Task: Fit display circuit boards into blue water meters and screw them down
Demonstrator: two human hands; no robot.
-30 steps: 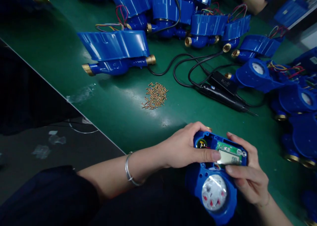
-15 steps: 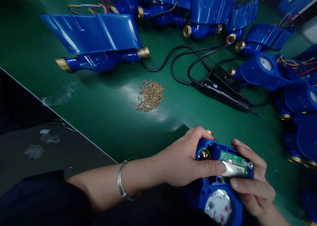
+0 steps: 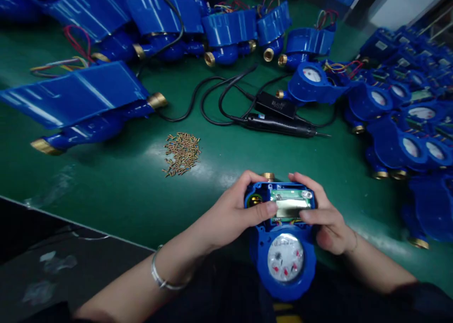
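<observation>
A blue water meter (image 3: pixel 255 247) with a round white dial (image 3: pixel 285 258) lies in front of me, dial side facing up. Its upper housing is uncovered and shows a green circuit board (image 3: pixel 283 195) with a small display (image 3: pixel 290 207). My left hand (image 3: pixel 244 210) grips the housing's left side, thumb on the display's left edge. On the right side my right hand (image 3: pixel 323 210) is closed around the housing, with its thumb at the display's lower right. A brass threaded end (image 3: pixel 268 176) sticks out behind the housing. The fingers underneath are hidden.
A pile of small brass-coloured screws (image 3: pixel 182 153) lies on the green table (image 3: pixel 141 191). Beyond it rests a black electric screwdriver (image 3: pixel 279 125) with a looped cable. Another water meter (image 3: pixel 78 101) stands at left; several more line the back and right.
My view has swung to the right. The water meter now sits more level and closer to the middle, with its dial fully visible. Both hands still hold it.
</observation>
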